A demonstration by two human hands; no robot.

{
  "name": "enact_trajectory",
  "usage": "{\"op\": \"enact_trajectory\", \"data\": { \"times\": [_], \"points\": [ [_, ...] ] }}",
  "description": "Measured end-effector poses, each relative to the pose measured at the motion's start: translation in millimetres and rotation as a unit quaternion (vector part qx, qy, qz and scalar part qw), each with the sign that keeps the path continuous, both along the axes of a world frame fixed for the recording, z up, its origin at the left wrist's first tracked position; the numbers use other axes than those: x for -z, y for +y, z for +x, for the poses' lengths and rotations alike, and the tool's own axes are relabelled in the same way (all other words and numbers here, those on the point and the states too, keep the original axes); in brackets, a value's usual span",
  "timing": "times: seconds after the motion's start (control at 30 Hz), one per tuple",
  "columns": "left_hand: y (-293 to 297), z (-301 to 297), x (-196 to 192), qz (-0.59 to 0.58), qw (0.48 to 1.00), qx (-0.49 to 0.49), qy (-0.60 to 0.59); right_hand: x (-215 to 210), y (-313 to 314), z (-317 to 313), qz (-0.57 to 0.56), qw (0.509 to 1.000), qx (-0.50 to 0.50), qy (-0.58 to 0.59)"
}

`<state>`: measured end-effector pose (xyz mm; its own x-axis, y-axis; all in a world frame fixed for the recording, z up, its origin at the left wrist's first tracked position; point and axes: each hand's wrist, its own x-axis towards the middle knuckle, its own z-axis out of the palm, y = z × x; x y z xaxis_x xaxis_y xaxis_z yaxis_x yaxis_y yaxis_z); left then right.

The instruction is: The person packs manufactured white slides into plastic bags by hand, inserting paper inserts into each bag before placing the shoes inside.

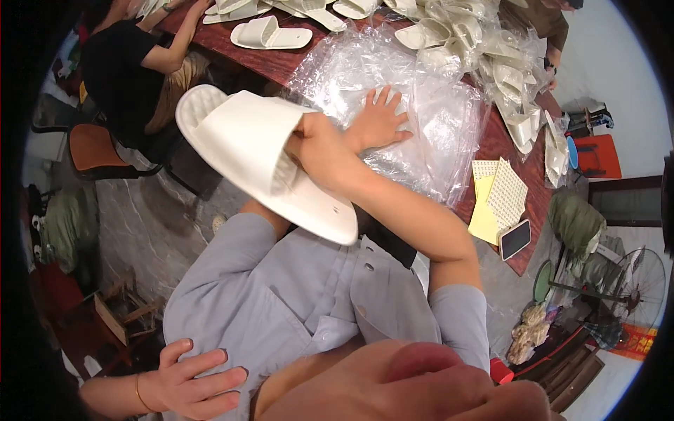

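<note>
A cream-white slide slipper is held up in front of my shirt, its ridged toe end toward the upper left. My right hand grips the slipper's strap at the open edge, fingers tucked partly out of sight. Behind the slipper my left forearm is mostly hidden. My left hand rests palm down with fingers spread on a pile of clear plastic bags on the dark red table. Nothing shows in its grasp.
More slippers lie along the table's far side, and bagged ones heap at right. Sticker sheets and a phone lie near the right corner. Another person's hand is at lower left; a seated person works upper left.
</note>
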<state>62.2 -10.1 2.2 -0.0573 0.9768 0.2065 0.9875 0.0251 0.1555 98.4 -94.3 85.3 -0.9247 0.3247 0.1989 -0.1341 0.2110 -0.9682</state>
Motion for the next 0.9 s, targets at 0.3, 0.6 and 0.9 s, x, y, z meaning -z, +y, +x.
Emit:
{"op": "enact_trajectory", "data": {
  "times": [0.3, 0.6, 0.9],
  "points": [
    [10, -8, 29, 0.018, 0.998, 0.006, -0.056, 87, 182, 69, 0.41, 0.747, 0.479, -0.211],
    [34, -38, 66, 0.312, 0.886, -0.058, -0.337, 135, 213, 85, 0.428, 0.732, 0.474, -0.237],
    [27, -21, 59, 0.239, 0.95, -0.042, -0.198, 81, 183, 131, 0.309, 0.871, 0.334, -0.184]
  ]
}}
